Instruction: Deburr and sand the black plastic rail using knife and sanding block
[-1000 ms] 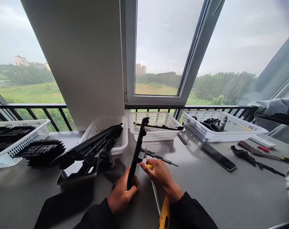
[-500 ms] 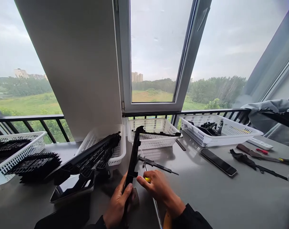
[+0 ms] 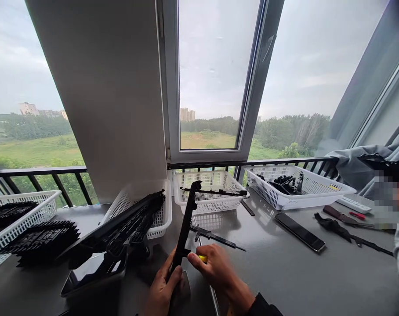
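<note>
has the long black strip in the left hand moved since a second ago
Cannot tell for sure: the long black strip still stands upright before the middle white basket; the shift looks like camera motion.

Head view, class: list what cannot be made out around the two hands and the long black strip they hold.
- Left hand: wrist and palm cut off by the bottom edge.
- Long black strip: lower end hidden behind the left hand.
- Yellow item: mostly covered by the right hand; its kind is unclear.
- Caliper: scale too small to read.
- Co-worker's hand: blurred out at the right edge.
</note>
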Demonstrator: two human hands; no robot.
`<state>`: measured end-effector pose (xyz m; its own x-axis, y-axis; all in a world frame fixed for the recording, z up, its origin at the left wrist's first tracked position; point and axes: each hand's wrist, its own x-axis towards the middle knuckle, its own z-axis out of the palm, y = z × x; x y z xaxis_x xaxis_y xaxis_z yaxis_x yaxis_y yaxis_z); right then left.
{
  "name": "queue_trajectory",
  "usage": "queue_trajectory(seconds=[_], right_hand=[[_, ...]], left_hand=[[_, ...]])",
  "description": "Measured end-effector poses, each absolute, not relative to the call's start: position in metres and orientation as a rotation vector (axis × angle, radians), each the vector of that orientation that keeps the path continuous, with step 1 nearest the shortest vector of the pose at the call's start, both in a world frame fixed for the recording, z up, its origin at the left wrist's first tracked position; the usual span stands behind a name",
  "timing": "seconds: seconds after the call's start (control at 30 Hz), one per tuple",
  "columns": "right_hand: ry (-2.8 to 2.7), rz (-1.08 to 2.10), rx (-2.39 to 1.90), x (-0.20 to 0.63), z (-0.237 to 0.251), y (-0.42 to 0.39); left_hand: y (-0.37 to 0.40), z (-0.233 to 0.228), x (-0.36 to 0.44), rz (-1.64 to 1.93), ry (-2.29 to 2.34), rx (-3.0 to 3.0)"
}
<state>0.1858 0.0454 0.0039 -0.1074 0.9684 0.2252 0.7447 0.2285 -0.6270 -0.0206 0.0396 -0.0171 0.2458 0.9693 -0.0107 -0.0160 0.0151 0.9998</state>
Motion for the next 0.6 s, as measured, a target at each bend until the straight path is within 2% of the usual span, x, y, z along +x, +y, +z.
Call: queue_trajectory(seconds=[0.37, 0.6], right_hand=[[-1.881, 0.423, -1.654, 0.18, 0.004, 0.045], [-1.892, 0.369, -1.725, 0.183, 0.003, 0.049]], left_hand=[[0.043, -0.031, -0.018, 1.139, 1.067, 1.309], [0.054, -0.002, -0.017, 1.007, 1.072, 1.28]])
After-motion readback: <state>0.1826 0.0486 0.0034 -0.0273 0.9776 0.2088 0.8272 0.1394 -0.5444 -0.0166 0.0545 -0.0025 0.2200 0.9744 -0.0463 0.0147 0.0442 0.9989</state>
